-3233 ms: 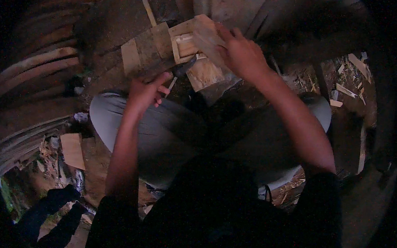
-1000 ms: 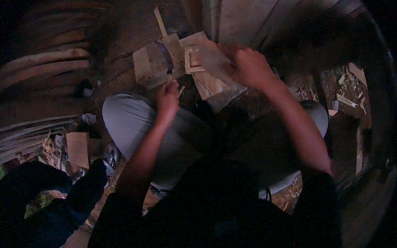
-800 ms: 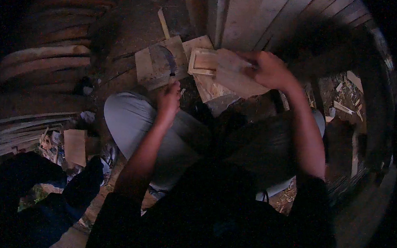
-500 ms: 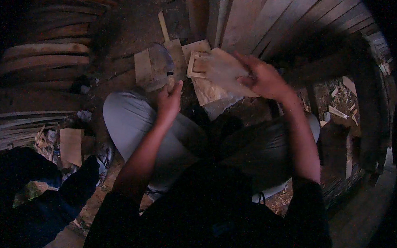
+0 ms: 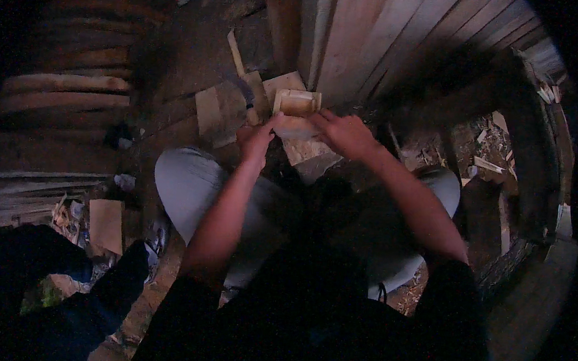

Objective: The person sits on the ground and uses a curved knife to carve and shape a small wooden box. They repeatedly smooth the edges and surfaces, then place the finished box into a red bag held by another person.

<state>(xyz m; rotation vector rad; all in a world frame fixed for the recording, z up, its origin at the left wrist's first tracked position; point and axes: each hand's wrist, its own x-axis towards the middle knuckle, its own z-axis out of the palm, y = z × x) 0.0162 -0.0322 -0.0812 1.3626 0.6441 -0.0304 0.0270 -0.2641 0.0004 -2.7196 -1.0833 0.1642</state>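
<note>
My left hand [image 5: 255, 141] is closed round the wooden handle of a knife with a dark curved blade [image 5: 245, 90], which points away from me. A finger or the thumb of this hand reaches to the left end of a small flat wooden board [image 5: 295, 126]. The board's right end is gripped by my right hand [image 5: 346, 135], its fingers bent over the edge. Just beyond the board is a small rectangular wooden frame [image 5: 299, 93] with a recessed middle. Whether board and frame touch, I cannot tell. Beneath them lies a pale wooden piece [image 5: 309, 154].
Flat wood pieces [image 5: 208, 111] and a thin stick [image 5: 235, 51] lie beyond my left hand. Planks [image 5: 370, 43] stand at the far right; stacked boards [image 5: 63, 83] line the left. Another person's dark-clothed leg [image 5: 117, 279] is at lower left. Wood scraps [image 5: 487, 163] litter the right.
My right hand has moved left and nearer to me, bringing the board down in front of the frame. My left hand has shifted slightly right, to the board's end, still with the knife.
</note>
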